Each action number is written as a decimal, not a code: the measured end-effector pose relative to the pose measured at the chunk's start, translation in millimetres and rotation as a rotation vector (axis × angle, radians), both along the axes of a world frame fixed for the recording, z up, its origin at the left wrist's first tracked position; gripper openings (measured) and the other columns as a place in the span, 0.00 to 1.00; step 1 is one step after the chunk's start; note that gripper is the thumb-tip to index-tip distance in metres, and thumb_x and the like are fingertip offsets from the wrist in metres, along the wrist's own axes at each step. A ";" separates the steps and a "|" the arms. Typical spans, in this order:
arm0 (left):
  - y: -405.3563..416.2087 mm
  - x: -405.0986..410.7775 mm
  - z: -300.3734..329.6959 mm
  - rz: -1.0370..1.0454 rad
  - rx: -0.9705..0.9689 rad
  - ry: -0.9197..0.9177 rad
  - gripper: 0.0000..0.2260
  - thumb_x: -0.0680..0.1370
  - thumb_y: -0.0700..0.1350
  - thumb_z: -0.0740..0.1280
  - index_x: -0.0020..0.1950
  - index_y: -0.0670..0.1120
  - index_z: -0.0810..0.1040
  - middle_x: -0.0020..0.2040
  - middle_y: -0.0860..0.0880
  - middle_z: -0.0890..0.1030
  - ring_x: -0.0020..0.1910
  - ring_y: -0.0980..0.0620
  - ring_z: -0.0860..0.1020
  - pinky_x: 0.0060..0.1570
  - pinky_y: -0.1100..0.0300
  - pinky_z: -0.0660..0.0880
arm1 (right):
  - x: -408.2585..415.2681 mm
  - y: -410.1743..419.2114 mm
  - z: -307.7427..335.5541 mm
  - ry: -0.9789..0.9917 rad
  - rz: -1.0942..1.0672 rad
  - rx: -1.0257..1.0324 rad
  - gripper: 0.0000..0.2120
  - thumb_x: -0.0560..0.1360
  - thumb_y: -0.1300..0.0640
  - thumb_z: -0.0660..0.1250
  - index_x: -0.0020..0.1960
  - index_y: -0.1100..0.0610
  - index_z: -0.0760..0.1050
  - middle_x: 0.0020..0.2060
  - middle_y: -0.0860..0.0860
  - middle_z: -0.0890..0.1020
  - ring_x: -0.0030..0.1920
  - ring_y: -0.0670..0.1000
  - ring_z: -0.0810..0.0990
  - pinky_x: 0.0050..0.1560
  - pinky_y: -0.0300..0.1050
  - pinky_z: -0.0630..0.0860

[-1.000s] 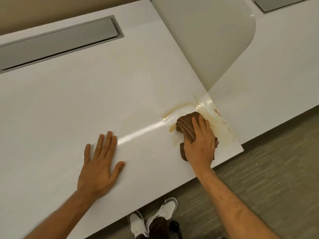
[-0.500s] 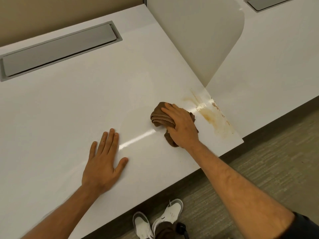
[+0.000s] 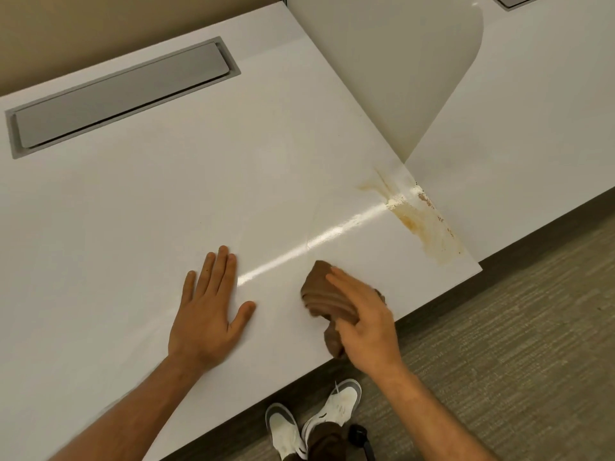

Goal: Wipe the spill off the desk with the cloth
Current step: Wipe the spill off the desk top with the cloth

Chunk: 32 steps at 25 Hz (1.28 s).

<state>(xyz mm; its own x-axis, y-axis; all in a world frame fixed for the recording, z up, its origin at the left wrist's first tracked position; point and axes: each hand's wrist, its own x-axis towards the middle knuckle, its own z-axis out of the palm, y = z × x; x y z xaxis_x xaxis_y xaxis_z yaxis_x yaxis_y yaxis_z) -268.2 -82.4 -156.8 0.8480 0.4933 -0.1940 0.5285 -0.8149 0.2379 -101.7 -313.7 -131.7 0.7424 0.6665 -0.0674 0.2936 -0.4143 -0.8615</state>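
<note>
A yellow-brown spill (image 3: 421, 222) smears the white desk (image 3: 166, 201) near its right corner, along the right edge. My right hand (image 3: 364, 322) presses a bunched brown cloth (image 3: 324, 299) onto the desk near the front edge, left of and below the spill, apart from it. Part of the cloth hangs past the desk's front edge. My left hand (image 3: 209, 314) lies flat on the desk, fingers spread, holding nothing, to the left of the cloth.
A grey cable-tray lid (image 3: 119, 94) is set into the desk's back left. A pale divider panel (image 3: 392, 68) rises at the desk's right side, with a second desk (image 3: 525, 134) beyond. Carpet floor (image 3: 515, 344) and my white shoes (image 3: 316, 417) lie below the front edge.
My right hand has dragged the cloth from the spill leftwards and then back toward the front edge, leaving a thinner smear at the corner. My left hand has stayed flat.
</note>
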 end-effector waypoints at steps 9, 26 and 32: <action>1.9 -1.3 -4.6 -0.002 -0.006 -0.013 0.37 0.83 0.66 0.48 0.87 0.49 0.44 0.87 0.51 0.43 0.86 0.52 0.41 0.83 0.52 0.37 | 121.1 67.5 7.5 -0.141 -0.192 -0.146 0.31 0.80 0.55 0.67 0.80 0.50 0.61 0.79 0.49 0.64 0.79 0.51 0.61 0.77 0.49 0.63; 4.2 1.1 -0.5 0.018 -0.046 0.001 0.38 0.82 0.68 0.45 0.87 0.49 0.43 0.87 0.52 0.41 0.85 0.53 0.39 0.84 0.47 0.42 | 117.7 118.1 -21.9 -0.477 0.019 -0.203 0.32 0.69 0.53 0.69 0.73 0.53 0.75 0.76 0.56 0.71 0.74 0.61 0.70 0.71 0.58 0.66; 3.4 2.7 1.2 0.025 -0.040 -0.009 0.38 0.82 0.68 0.43 0.86 0.49 0.43 0.87 0.52 0.41 0.85 0.53 0.39 0.84 0.48 0.40 | 77.2 103.4 -21.5 -0.447 0.166 -0.117 0.30 0.68 0.55 0.69 0.71 0.52 0.76 0.74 0.55 0.73 0.74 0.60 0.71 0.72 0.57 0.64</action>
